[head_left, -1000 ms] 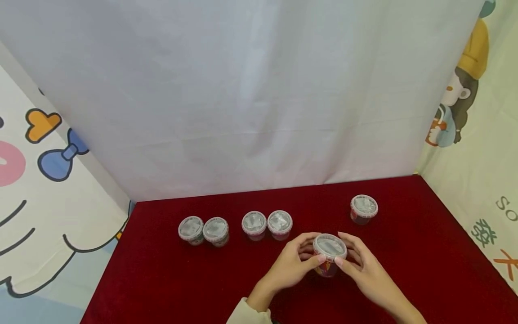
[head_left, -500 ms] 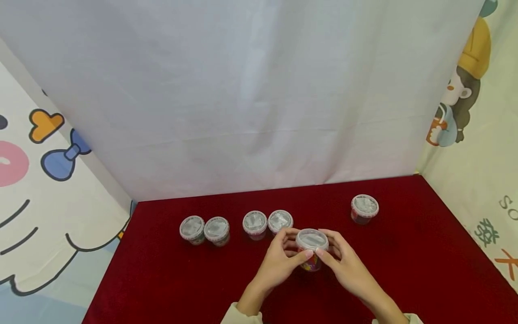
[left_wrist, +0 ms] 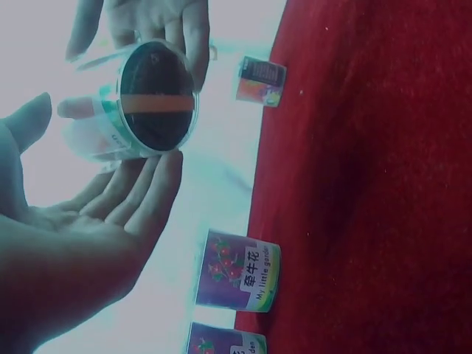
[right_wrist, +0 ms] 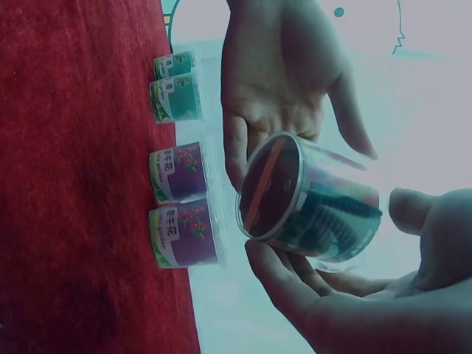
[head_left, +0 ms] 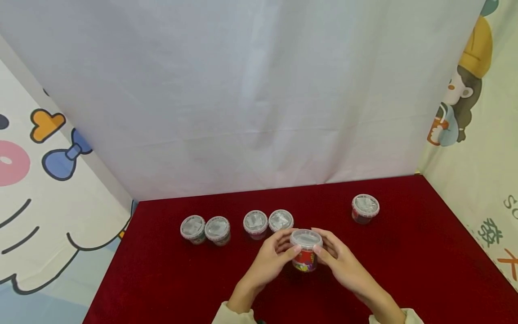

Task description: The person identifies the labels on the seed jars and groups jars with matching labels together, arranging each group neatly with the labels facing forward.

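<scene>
Both hands hold one small clear plastic tub (head_left: 305, 257) with a pale lid and a red, flowered label. My left hand (head_left: 267, 258) grips its left side, thumb at the front; my right hand (head_left: 341, 263) grips the right side in the same way. The tub is lifted off the red cloth. Its dark base with an orange stripe shows in the left wrist view, the fingers (left_wrist: 151, 195) curved around the side. Just behind the left hand stands a purple-labelled tub (head_left: 281, 219), partly covered by the fingers.
Another purple tub (head_left: 255, 223) stands to its left. Two green-labelled tubs (right_wrist: 175, 98) stand touching farther left. A single tub (head_left: 364, 207) sits at the back right. The red cloth (head_left: 170, 279) ends at a white curtain (head_left: 226, 112) behind.
Both hands have carried the tub to the left, off to the front of the purple tubs. Its red label shows more fully towards me now. The standing tubs have stayed put.
</scene>
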A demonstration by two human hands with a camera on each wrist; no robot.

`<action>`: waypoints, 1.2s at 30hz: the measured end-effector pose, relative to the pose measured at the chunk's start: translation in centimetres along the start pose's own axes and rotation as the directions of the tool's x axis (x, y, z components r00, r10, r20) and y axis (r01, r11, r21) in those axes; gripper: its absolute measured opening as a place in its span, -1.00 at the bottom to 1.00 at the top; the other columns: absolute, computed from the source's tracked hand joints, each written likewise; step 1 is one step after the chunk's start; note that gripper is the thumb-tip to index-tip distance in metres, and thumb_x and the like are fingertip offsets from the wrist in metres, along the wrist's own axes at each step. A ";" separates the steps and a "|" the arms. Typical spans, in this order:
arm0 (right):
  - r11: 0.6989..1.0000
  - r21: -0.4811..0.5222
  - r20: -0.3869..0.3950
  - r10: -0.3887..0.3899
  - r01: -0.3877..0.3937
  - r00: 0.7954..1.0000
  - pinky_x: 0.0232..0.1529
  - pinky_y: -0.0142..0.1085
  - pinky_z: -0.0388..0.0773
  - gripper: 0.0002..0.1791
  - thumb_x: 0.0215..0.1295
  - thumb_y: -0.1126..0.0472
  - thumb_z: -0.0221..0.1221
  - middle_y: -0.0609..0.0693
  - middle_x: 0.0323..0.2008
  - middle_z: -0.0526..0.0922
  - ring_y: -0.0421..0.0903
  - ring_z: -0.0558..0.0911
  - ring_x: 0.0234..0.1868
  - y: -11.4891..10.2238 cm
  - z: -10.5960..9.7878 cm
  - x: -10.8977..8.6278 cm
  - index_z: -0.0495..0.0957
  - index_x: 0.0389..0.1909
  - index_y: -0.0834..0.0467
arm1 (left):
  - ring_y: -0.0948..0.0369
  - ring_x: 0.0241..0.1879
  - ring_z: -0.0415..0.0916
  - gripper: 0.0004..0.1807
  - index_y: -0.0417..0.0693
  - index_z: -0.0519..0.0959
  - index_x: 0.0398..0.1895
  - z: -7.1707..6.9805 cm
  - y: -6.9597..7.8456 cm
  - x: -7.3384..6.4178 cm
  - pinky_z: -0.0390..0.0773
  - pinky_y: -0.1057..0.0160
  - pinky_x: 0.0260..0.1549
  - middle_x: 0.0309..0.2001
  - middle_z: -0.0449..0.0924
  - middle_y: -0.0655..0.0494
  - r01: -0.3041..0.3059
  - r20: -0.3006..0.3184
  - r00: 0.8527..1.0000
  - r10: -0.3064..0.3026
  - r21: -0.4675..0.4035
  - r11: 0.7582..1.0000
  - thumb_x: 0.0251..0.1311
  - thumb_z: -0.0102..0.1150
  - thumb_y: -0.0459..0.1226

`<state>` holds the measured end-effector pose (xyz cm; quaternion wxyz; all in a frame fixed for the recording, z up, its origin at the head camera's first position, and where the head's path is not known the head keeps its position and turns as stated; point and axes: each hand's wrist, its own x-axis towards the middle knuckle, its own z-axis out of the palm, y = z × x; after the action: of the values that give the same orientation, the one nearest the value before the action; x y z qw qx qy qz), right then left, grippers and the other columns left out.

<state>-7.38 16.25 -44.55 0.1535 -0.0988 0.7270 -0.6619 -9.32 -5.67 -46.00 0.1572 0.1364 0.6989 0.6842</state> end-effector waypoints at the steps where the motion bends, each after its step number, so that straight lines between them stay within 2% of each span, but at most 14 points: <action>1: 1.000 -0.002 -0.007 0.004 -0.004 1.000 0.28 -0.19 0.59 -0.39 0.71 0.19 0.00 0.41 0.52 0.29 0.30 0.37 0.50 0.0 0.1 0.0 0.10 0.59 0.34 | -0.02 0.24 0.58 -0.41 -0.27 0.38 0.49 0.0 0.0 0.0 0.61 0.12 0.15 0.30 0.58 -0.20 0.002 -0.019 1.000 -0.002 -0.004 1.000 0.54 0.21 -0.17; 5: 1.000 -0.019 -0.031 0.013 -0.013 0.999 0.27 -0.20 0.59 -0.41 0.69 0.16 0.04 0.35 0.45 0.37 0.23 0.45 0.44 -0.1 0.7 0.2 0.15 0.55 0.31 | 0.09 0.10 0.60 -0.43 -0.28 0.41 0.41 0.2 0.1 -0.2 0.59 0.25 0.00 0.19 0.63 -0.14 0.012 -0.094 0.995 -0.014 -0.028 1.000 0.48 0.29 -0.20; 9: 0.999 -0.046 -0.041 0.010 -0.012 0.999 0.24 -0.25 0.56 -0.43 0.68 0.14 0.07 0.29 0.43 0.42 0.17 0.47 0.41 -0.1 1.1 0.5 0.20 0.53 0.28 | 0.14 0.07 0.58 -0.44 -0.29 0.38 0.37 0.4 0.1 -0.3 0.59 0.30 -0.04 0.16 0.62 -0.12 0.019 -0.131 0.991 -0.023 -0.028 0.999 0.46 0.31 -0.21; 14: 0.999 -0.038 -0.026 0.006 -0.007 1.000 0.31 -0.08 0.57 -0.43 0.70 0.13 0.03 0.35 0.48 0.37 0.27 0.42 0.47 -0.2 0.9 0.7 0.19 0.54 0.30 | 0.19 0.05 0.56 -0.54 -0.33 0.37 0.36 0.2 0.1 -0.5 0.60 0.31 0.00 0.19 0.58 -0.19 -0.008 -0.121 0.993 0.003 -0.041 0.999 0.56 0.17 -0.25; 17: 1.000 -0.022 0.001 0.015 -0.015 1.000 0.34 0.01 0.54 -0.41 0.71 0.10 0.01 0.37 0.50 0.34 0.29 0.38 0.50 -0.3 0.8 0.7 0.17 0.57 0.30 | 0.21 0.06 0.57 -0.52 -0.34 0.36 0.41 0.0 0.1 -0.5 0.60 0.32 0.02 0.25 0.56 -0.22 -0.007 -0.096 0.995 0.001 -0.064 0.998 0.60 0.10 -0.24; 21: 1.000 -0.001 0.016 0.016 -0.016 1.000 0.34 -0.04 0.55 -0.39 0.72 0.10 -0.01 0.38 0.49 0.34 0.28 0.38 0.50 -0.4 1.0 0.7 0.14 0.58 0.31 | 0.21 0.10 0.59 -0.47 -0.35 0.37 0.46 -0.3 0.0 -0.5 0.59 0.35 0.03 0.29 0.57 -0.23 0.009 -0.082 0.997 -0.015 -0.069 0.998 0.60 0.12 -0.21; 26: 1.000 0.010 -0.025 0.020 -0.020 0.999 0.30 -0.12 0.58 -0.41 0.70 0.16 0.02 0.38 0.47 0.36 0.27 0.42 0.47 -0.5 1.4 0.9 0.16 0.57 0.30 | 0.17 0.05 0.60 -0.48 -0.35 0.42 0.40 -0.3 0.0 -0.7 0.61 0.32 0.00 0.17 0.63 -0.22 -0.006 -0.127 0.992 -0.001 -0.054 0.999 0.55 0.20 -0.21; 31: 0.999 -0.047 -0.044 0.026 -0.028 0.999 0.42 0.12 0.44 -0.42 0.68 0.15 0.06 0.34 0.51 0.33 0.29 0.34 0.53 -0.5 1.7 1.2 0.21 0.57 0.25 | 0.18 0.01 0.61 -0.47 -0.30 0.45 0.34 0.0 0.0 -0.6 0.59 0.29 -0.05 0.11 0.66 -0.15 -0.002 -0.170 0.985 0.000 -0.012 1.000 0.49 0.29 -0.17; 36: 0.998 -0.055 -0.027 0.015 -0.017 1.000 0.46 0.23 0.33 -0.42 0.69 0.15 0.04 0.36 0.55 0.28 0.32 0.27 0.57 -0.6 1.6 1.4 0.20 0.57 0.27 | 0.18 0.02 0.60 -0.52 -0.33 0.41 0.34 -0.1 0.0 -0.7 0.62 0.30 -0.05 0.15 0.62 -0.20 -0.017 -0.158 0.987 0.016 -0.008 1.000 0.54 0.21 -0.20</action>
<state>-8.13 14.24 -44.23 0.1465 -0.0884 0.7476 -0.6417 -8.73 -6.06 -46.01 0.0961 0.0868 0.7049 0.6974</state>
